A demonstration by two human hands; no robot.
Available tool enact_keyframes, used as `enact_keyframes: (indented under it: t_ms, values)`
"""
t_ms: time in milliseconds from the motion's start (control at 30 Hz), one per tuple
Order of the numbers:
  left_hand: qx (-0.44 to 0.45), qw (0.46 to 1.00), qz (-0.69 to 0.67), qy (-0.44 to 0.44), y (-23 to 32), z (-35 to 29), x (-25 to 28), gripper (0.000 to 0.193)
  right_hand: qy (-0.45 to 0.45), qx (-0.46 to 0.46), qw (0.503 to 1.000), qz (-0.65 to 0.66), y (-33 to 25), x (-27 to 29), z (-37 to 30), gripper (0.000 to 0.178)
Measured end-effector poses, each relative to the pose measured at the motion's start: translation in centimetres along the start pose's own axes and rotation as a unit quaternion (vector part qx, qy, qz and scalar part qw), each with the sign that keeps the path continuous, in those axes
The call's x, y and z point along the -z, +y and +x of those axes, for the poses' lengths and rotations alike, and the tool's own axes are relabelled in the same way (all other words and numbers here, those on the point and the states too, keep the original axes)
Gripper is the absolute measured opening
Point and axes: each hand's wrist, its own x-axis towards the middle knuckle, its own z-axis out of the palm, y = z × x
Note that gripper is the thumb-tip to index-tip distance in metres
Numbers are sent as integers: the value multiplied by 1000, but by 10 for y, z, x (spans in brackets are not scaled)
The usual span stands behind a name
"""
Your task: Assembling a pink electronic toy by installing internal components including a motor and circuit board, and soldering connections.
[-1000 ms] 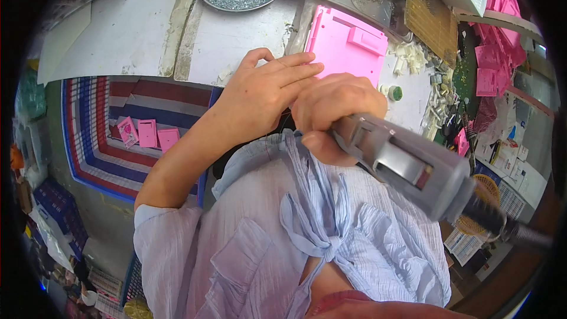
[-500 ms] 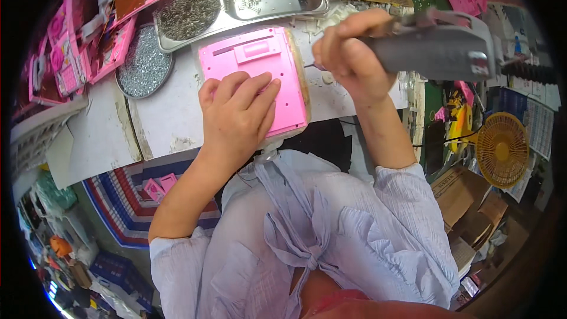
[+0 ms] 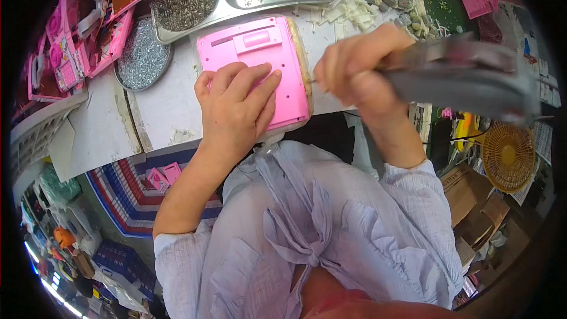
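Observation:
A flat pink plastic casing (image 3: 290,91) with screw holes and a raised rectangular part lies on a tan-edged pad (image 3: 302,62) at the table's front edge. Across its lower left part rests my left hand (image 3: 231,101), fingers stretched out and flat, pressing on the casing. To the right, my right hand (image 3: 367,70) is wrapped around a grey electric screwdriver (image 3: 463,88), blurred by motion. The tool lies nearly level, with its thin bit pointing left toward the casing's right edge and apart from the holes.
A metal tray (image 3: 276,5) with heaps of small screws stands behind the casing. At left are a round dish of silvery screws (image 3: 143,59) and pink assemblies (image 3: 71,62) with wiring. Small white parts (image 3: 348,15) lie at the back right. A yellow fan (image 3: 508,156) stands at right.
My right hand and the screwdriver have moved a little right and down, away from the casing. My left hand stays on the casing. The whole view has shifted slightly.

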Motion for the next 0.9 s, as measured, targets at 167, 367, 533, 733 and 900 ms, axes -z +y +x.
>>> enact_keyframes:
  t_ms: [167,367,533,733,900]
  values:
    - [-30,999,-23,12,-7,10,-5,34,37,-47,998,-22,1,-6,-14,28]
    - [74,996,19,55,-45,34,0,37,26,43,999,-1,-25,-15,7,22]
    - [10,972,-102,212,-36,-16,57,24,-26,77,992,100,-49,26,20,24]
    - [643,683,22,346,-106,-385,-50,42,-51,48,983,168,-60,28,29,22]
    - [803,570,-23,-175,-108,-526,-170,71,-81,23,985,150,-43,-19,61,23]
